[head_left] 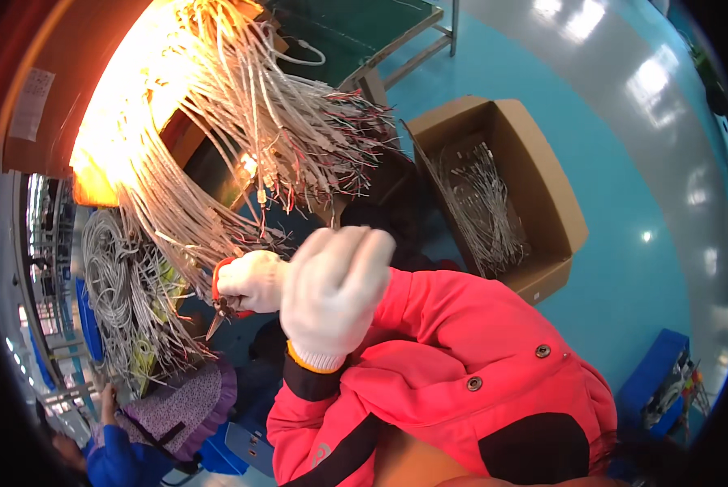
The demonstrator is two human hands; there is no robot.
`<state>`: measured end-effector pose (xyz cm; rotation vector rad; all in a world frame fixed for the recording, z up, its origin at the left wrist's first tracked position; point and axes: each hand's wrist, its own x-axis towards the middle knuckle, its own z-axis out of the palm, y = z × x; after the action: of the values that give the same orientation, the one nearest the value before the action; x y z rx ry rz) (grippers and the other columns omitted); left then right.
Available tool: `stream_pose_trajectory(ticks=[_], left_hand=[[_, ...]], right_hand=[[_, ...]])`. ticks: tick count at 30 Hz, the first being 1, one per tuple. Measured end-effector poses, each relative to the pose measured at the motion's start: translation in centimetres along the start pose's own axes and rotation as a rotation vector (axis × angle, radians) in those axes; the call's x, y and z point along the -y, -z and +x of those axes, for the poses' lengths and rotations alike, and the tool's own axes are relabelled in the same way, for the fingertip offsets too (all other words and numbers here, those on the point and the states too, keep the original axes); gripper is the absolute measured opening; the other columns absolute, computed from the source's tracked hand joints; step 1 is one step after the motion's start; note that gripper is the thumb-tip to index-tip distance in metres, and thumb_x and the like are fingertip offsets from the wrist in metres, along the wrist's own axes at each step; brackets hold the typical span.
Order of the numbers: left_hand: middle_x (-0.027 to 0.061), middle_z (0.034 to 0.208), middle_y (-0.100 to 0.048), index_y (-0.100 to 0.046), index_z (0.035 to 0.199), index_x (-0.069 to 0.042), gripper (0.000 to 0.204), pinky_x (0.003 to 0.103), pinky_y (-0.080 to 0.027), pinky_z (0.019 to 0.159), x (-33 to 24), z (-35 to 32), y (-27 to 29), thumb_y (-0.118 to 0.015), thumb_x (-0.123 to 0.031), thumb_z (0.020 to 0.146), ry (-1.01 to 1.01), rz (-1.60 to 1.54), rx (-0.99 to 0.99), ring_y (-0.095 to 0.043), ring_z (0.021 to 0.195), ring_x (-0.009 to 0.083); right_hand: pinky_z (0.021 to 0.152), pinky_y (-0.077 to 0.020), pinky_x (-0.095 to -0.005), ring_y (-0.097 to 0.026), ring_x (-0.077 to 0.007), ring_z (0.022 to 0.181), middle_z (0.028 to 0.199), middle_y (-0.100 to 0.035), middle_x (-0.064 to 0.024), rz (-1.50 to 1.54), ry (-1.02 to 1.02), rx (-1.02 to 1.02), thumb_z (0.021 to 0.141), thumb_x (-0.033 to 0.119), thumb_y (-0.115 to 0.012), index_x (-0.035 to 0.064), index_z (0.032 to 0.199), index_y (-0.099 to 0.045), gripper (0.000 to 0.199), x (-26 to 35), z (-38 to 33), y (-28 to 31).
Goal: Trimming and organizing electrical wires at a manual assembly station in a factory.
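My left hand [331, 296], in a white knit glove, is raised closest to me with its fingers curled closed. A thin strand shows just above its knuckles; what the fingers hold, if anything, is hidden. Just beyond it, partly covered by that fist, my right hand [254, 282] is wrapped round red-handled pliers [220, 312], whose metal jaws point down and left. Thick bundles of white cables [278, 122] hang over in front of me, with red and black bare-ended wires and small connectors at their ends. Another cable bundle [165, 207] reaches down close to the pliers.
An open cardboard box [542, 187] with white cables inside stands on the blue floor at right. More coiled cables [112, 252] hang at left. Strong glare covers the upper left. A co-worker in blue sleeves [120, 458] is at lower left. A blue bin [656, 381] stands far right.
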<state>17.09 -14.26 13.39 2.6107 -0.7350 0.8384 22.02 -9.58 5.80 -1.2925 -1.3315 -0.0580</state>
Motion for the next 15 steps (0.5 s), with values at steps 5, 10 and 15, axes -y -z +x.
stream_pose_trajectory(ticks=[5, 10, 15], left_hand=[[0.0041, 0.077, -0.053, -0.057, 0.077, -0.013, 0.017, 0.024, -0.049, 0.062, -1.0, -3.7, 2.5, -0.063, -0.008, 0.062, -0.431, -0.145, 0.084, -0.057, 0.063, 0.0178], [0.0022, 0.067, -0.057, -0.058, 0.082, -0.014, 0.015, 0.030, -0.046, 0.055, 4.1, -13.5, -0.1, -0.065, -0.025, 0.074, 0.167, 0.184, 0.762, -0.059, 0.062, 0.0179], [0.0135, 0.093, -0.059, -0.059, 0.101, -0.012, 0.026, 0.034, -0.049, 0.067, 9.5, -16.2, -7.3, -0.056, -0.031, 0.083, 0.888, 0.106, 0.663, -0.060, 0.083, 0.0283]], right_hand=[[0.058, -0.0460, -0.0380, -0.056, -0.0283, 0.067, 0.073, -0.054, -0.0081, -0.002, 0.132, -0.224, 0.067, 0.015, -0.064, 0.0089, 0.080, -0.056, 0.016, -1.6, -0.2, -1.7], [0.060, -0.0467, -0.0375, -0.057, -0.0308, 0.070, 0.078, -0.055, -0.0086, 0.023, 0.011, 0.070, 0.068, 0.015, -0.064, 0.0069, 0.084, -0.055, 0.020, -1.7, 0.6, 1.3], [0.061, -0.0474, -0.0383, -0.057, -0.0309, 0.070, 0.080, -0.056, -0.0088, 0.034, 0.042, 0.096, 0.069, 0.017, -0.064, 0.0089, 0.086, -0.057, 0.020, 0.0, 1.6, -0.1]])
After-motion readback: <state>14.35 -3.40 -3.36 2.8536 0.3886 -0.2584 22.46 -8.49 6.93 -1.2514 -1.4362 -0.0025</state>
